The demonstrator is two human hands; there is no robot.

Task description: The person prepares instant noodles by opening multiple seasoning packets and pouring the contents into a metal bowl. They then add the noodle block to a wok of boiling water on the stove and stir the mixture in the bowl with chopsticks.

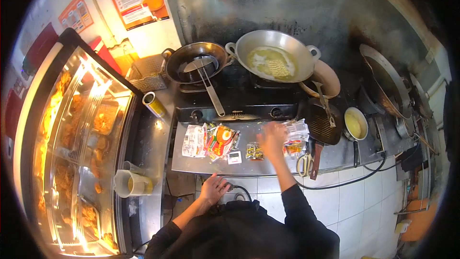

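My right hand, blurred, is over the steel counter, between small seasoning sachets and crumpled instant noodle wrappers. Whether its fingers hold anything cannot be made out. My left hand hangs just off the counter's front edge, palm up, fingers apart, holding nothing. More noodle packaging lies left of the sachets, with a small white digital timer beside it. Behind, on the gas stove, a large aluminium wok contains frothy liquid and a noodle block.
A dark wok holds a long-handled strainer. To the right are a grill pan, scissors and a saucepan. A lit food display case stands left, near a plastic jug and a can.
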